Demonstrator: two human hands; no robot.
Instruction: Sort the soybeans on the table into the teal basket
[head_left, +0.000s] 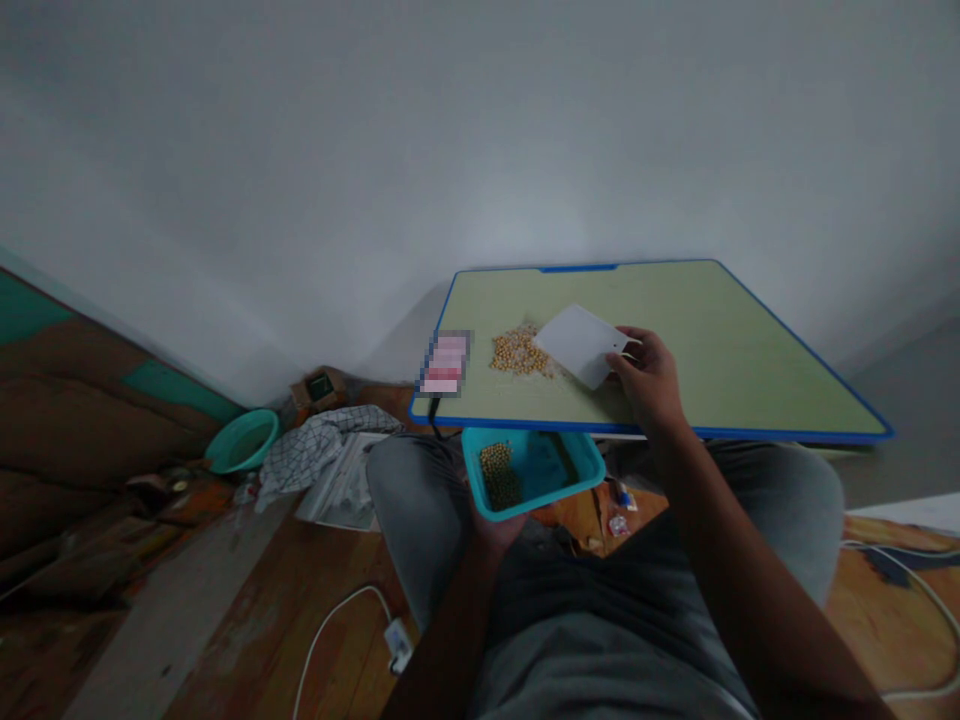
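Observation:
My right hand [646, 370] pinches a thin white plastic sheet, a flat scraper-like piece [579, 345], by its right corner above the board. The sheet's left corner meets a spread of yellowish beans [517, 352] lying on the light green tabletop [660, 310]. Below the near edge, my left hand [496, 525] grips a turquoise plastic basin [536, 508] from underneath, most of its fingers hidden. Beans [501, 478] are heaped in the basin's left end, partly in shadow.
A pink blurred object [445, 364] rests on the tabletop's left edge. On the floor to the left are a green tub [244, 441], a checked cloth [315, 447] and a small box [319, 388]. A white power strip [397, 643] with a cable lies below.

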